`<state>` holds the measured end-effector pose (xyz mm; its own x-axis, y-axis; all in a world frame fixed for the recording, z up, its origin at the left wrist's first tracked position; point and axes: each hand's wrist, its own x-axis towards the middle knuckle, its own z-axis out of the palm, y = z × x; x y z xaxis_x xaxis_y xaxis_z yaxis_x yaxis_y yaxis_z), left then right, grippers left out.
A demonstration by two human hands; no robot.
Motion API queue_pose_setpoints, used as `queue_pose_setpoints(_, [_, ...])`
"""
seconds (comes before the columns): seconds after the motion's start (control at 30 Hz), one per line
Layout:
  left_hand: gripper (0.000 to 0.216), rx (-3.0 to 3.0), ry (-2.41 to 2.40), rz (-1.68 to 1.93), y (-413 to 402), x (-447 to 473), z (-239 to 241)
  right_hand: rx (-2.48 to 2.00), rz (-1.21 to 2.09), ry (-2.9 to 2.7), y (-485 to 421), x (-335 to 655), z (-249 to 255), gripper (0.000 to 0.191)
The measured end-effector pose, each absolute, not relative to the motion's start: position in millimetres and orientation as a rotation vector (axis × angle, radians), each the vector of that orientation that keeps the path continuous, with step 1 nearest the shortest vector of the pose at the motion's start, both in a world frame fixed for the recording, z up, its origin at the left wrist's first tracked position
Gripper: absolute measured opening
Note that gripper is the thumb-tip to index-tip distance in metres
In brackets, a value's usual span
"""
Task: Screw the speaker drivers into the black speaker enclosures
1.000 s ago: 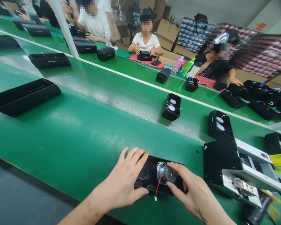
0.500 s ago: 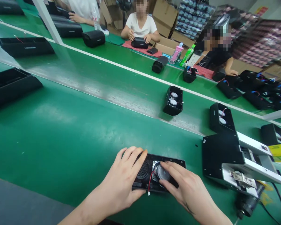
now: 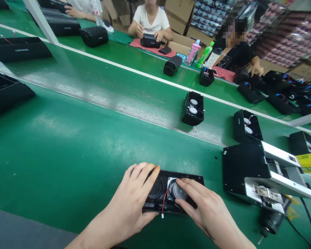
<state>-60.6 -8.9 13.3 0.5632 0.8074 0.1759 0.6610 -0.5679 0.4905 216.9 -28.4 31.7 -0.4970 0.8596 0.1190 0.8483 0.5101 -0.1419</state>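
Observation:
A black speaker housing (image 3: 194, 180) lies flat on the green belt (image 3: 80, 145) in front of me. My left hand (image 3: 131, 204) wraps round its left end, fingers curled over the top edge beside a round mesh grille (image 3: 155, 188). My right hand (image 3: 204, 207) presses its fingers on a round silver speaker driver (image 3: 174, 189) seated in the housing. A red wire with a small white plug (image 3: 162, 207) hangs from the driver over the housing's front.
A black and silver machine (image 3: 251, 166) stands right of the housing, a motor and cable below it. Other black housings with drivers (image 3: 193, 108) (image 3: 246, 126) lie further up the belt. Long black trays (image 3: 5, 91) sit left. Several people work across the far belt, with bottles (image 3: 193, 53).
My right hand lowered the driver into the housing and now presses on it. The view shifted; the left hand kept its hold on the housing's left end.

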Motion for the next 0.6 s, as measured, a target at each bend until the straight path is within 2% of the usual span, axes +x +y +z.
queue_pose_setpoints(0.3, [0.098, 2.461, 1.197, 0.534, -9.5, -60.8, 11.4, -1.49, 0.147, -2.562, -29.4, 216.6, 29.0, 0.034])
queue_pose_setpoints(0.6, [0.104, 2.471, 1.204, 0.507, -9.0, -64.2, 9.3, -1.554, 0.127, -2.575, -27.7, 209.0, 32.0, 0.043])
